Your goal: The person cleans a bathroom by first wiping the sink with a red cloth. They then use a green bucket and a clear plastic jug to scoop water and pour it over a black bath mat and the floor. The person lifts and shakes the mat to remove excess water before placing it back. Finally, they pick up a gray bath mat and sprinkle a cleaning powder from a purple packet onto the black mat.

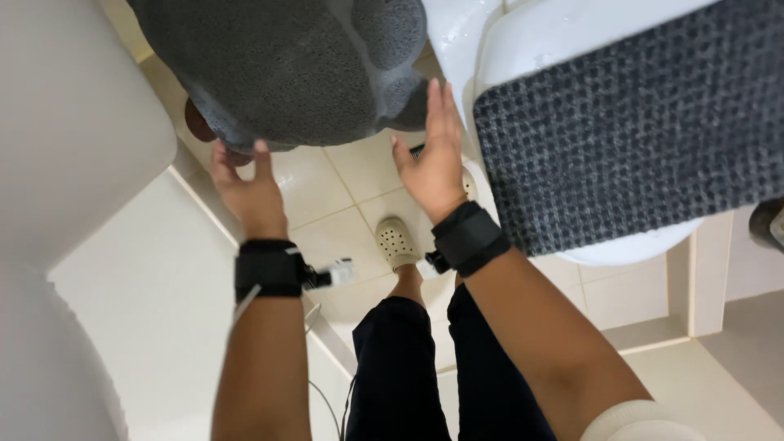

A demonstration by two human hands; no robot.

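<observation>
Dark grey bath mat (286,69) is being held up by left hand (245,184) and right hand (433,159), fingers spread flat, nothing clenched; even support is best kept along its lower edge.

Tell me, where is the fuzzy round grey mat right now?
In the head view the grey mat is at the top, left of middle, up above the tiled floor, with the left hand and right hand at its lower edge.

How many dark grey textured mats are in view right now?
2. One rounded dark grey mat is up at the top, between the left hand and right hand. One rectangular dark grey mat lies draped over the white fixture on the right. Others may be hidden.
</observation>
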